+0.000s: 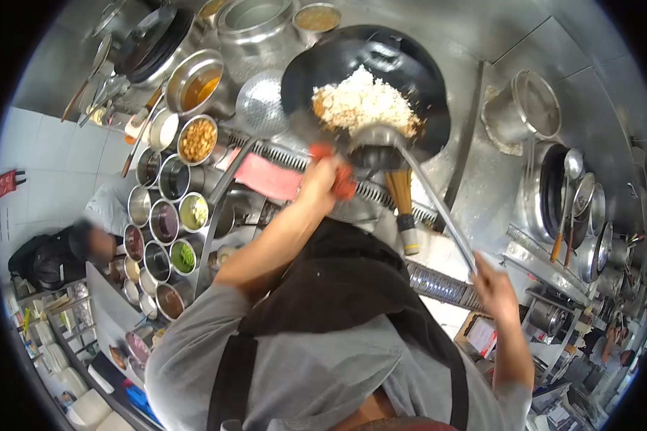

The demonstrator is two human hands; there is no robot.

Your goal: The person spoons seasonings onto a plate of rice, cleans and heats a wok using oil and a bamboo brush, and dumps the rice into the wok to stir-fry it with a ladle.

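A black wok (pixel 420 68) holds a heap of white rice (pixel 366 97) with browned bits round its lower edge. My left hand (pixel 320 185) is closed round a red cloth (pixel 343 183) at the wok's near rim; whatever part of the wok lies under the cloth is hidden. In my right hand (pixel 493 286) is the end of a long-handled metal ladle (pixel 438 197). Its bowl rests inside the wok at the near edge of the rice. A bamboo wok brush (pixel 401 197) stands just below the wok, between my hands.
To the left are several metal pots of ingredients, including chopped greens (pixel 185 256) and brown cubes (pixel 198 139). A perforated skimmer (pixel 262 104) lies left of the wok, near a pot of orange liquid (pixel 200 89). At right stands a strainer pot (pixel 535 104). A pink cloth (pixel 266 176) lies in front.
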